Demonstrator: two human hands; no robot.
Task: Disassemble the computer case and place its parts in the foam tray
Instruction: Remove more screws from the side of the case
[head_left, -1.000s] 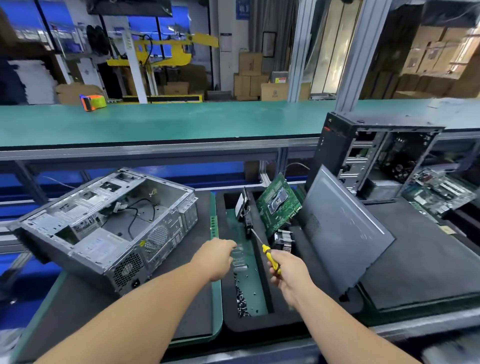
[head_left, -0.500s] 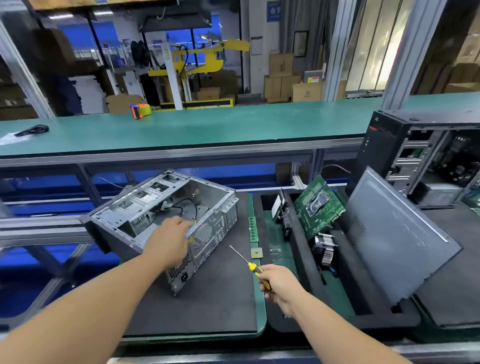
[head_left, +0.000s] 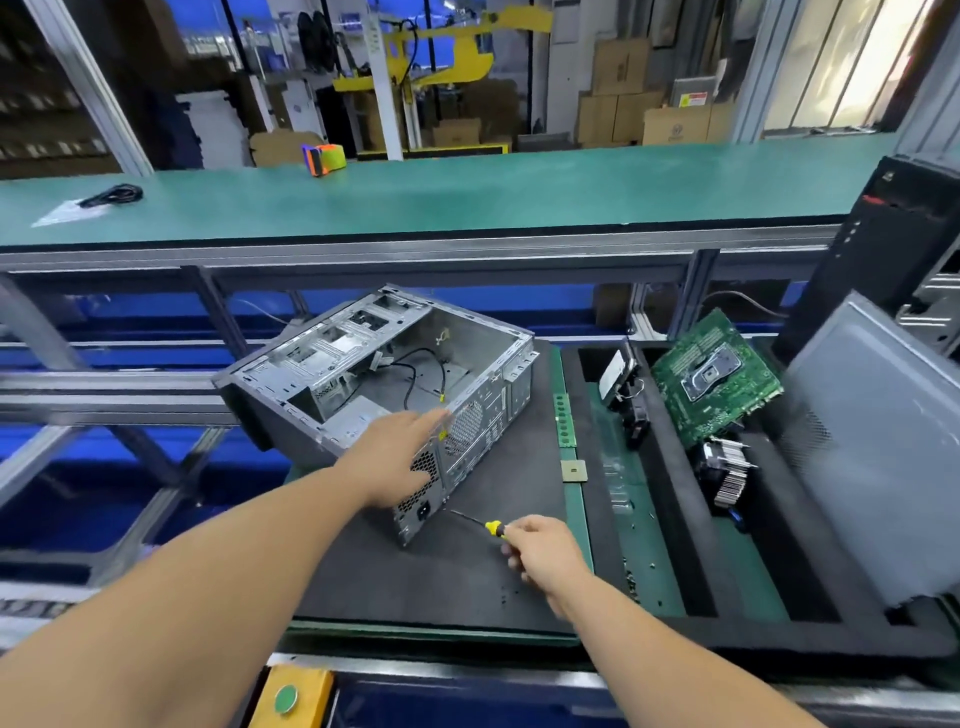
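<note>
computer case (head_left: 395, 374) lying open-side up on black mat on surface, left of foam tray (head_left: 670, 525). left hand (head_left: 397, 457) resting flat, fingers spread, on case's near rear edge, gripping nothing. right hand (head_left: 543, 548) clenching yellow-handled screwdriver (head_left: 480, 524), tip pointing at case's rear corner. motherboard (head_left: 714, 376) leaning in tray. no legible writing.

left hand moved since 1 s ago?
Yes. The left hand went from over the foam tray leftward onto the open computer case.
</note>
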